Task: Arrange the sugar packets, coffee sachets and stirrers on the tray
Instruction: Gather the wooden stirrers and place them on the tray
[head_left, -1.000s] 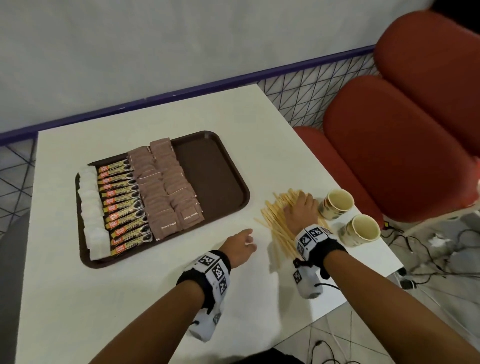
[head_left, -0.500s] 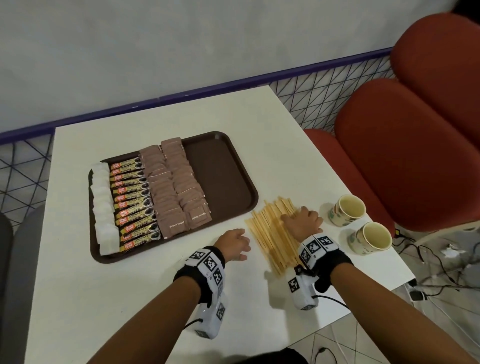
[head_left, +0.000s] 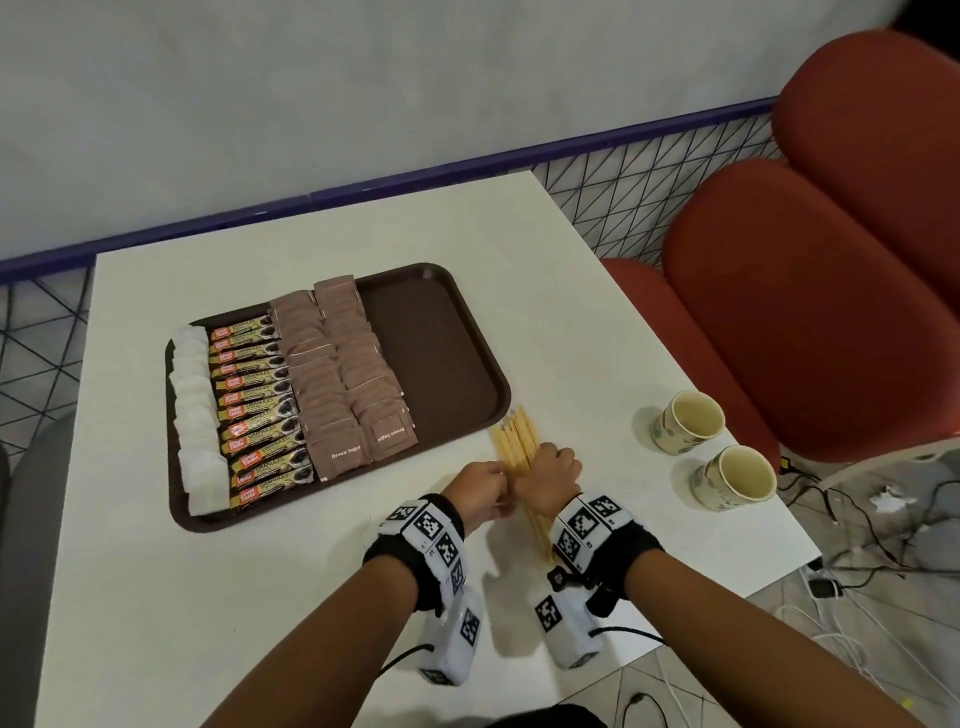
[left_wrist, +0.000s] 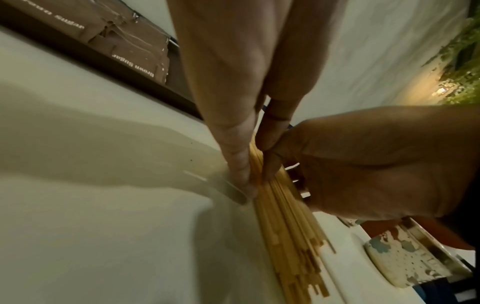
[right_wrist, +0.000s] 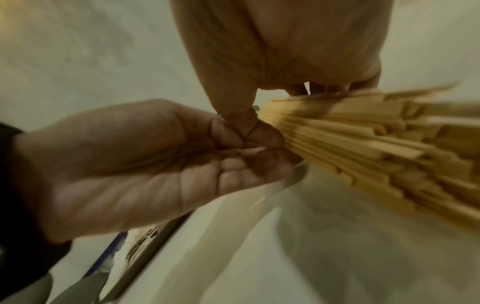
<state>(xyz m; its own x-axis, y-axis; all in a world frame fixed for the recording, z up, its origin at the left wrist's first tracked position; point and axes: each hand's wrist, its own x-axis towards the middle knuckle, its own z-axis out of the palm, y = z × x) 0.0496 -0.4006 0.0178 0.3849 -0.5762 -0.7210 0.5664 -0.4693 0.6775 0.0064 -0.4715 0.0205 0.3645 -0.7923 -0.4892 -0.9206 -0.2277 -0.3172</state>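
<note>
A brown tray (head_left: 441, 338) holds a column of white sugar packets (head_left: 195, 415), a column of coffee sachets (head_left: 254, 405) and two columns of brown sugar packets (head_left: 343, 374); its right part is bare. The wooden stirrers (head_left: 514, 441) lie on the white table just off the tray's near right corner, squeezed into a narrow bundle. My left hand (head_left: 480, 486) and right hand (head_left: 553, 470) meet at the bundle's middle. In the wrist views the right hand's thumb and fingers (right_wrist: 298, 90) curl round the stirrers (right_wrist: 363, 144), and the left hand (left_wrist: 255, 174) pinches the stirrers (left_wrist: 285, 236) from the other side.
Two empty paper cups (head_left: 688, 421) (head_left: 737, 478) stand near the table's right edge, right of my hands. Red padded seats (head_left: 805, 338) sit beyond that edge, with cables on the floor (head_left: 883, 545). A white wall (head_left: 363, 104) stands behind the table.
The fanned-out stirrers have been drawn together into a tight bundle nearer the tray. My left hand moved right to meet the right hand at the bundle.
</note>
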